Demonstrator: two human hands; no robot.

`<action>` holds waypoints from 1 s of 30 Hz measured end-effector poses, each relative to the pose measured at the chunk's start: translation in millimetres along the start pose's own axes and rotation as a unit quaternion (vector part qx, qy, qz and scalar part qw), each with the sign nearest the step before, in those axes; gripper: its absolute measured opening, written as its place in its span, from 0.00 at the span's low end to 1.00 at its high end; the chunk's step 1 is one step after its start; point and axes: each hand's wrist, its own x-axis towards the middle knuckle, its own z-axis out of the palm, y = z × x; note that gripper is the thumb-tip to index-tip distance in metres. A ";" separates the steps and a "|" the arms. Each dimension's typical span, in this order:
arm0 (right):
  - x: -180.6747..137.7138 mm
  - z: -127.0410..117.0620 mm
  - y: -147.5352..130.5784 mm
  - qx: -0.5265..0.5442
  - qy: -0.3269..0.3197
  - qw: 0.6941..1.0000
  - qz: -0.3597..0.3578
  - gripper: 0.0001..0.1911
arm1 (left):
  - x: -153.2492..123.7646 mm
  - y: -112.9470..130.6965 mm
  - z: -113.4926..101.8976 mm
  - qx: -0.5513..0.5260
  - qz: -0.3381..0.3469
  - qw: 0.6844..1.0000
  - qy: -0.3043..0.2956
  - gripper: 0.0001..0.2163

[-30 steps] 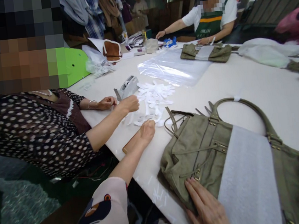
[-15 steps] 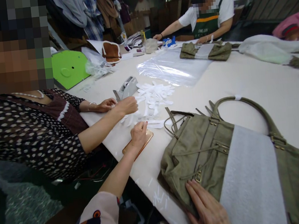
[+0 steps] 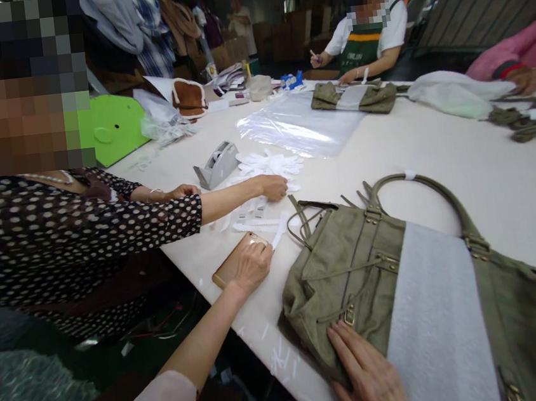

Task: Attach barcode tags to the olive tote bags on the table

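Note:
My left hand (image 3: 253,264) is closed, its fingertips pinching one end of a white paper strip (image 3: 279,230) just above the table. Under that hand lies a gold phone (image 3: 230,269), partly covered by it. My right hand (image 3: 368,368) rests flat on the lower left part of an olive green handbag (image 3: 336,263), fingers stretched out near a small brass buckle. A wide white wrapping band (image 3: 435,310) runs over the bag's middle. The bag's handle (image 3: 439,192) stands up in an arch, with a bit of white wrap at its top.
At left, a co-worker's hand (image 3: 273,187) reaches into a pile of white strips (image 3: 268,162) beside a grey tape dispenser (image 3: 219,164). Clear plastic sheets (image 3: 298,124), another wrapped olive bag (image 3: 326,95) and a green board (image 3: 119,128) lie farther back. Two more people work across the table.
My left hand has moved slightly down and right, a white strip now showing at its fingertips. The co-worker's arm has stretched right to the pile. My right hand stays on the handbag.

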 end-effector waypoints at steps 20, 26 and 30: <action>2.9 8.5 8.2 -0.023 0.048 0.998 -0.037 0.32 | 45.3 0.9 0.6 -0.098 -0.105 0.986 -0.081 0.06; -4.1 13.9 11.1 -0.037 0.027 0.997 -0.055 0.27 | 49.4 -7.5 11.2 -0.055 -0.144 0.986 -0.066 0.07; -5.9 15.8 13.7 -0.042 0.017 0.997 -0.065 0.27 | 46.8 -1.2 12.0 -0.051 -0.130 0.988 -0.068 0.07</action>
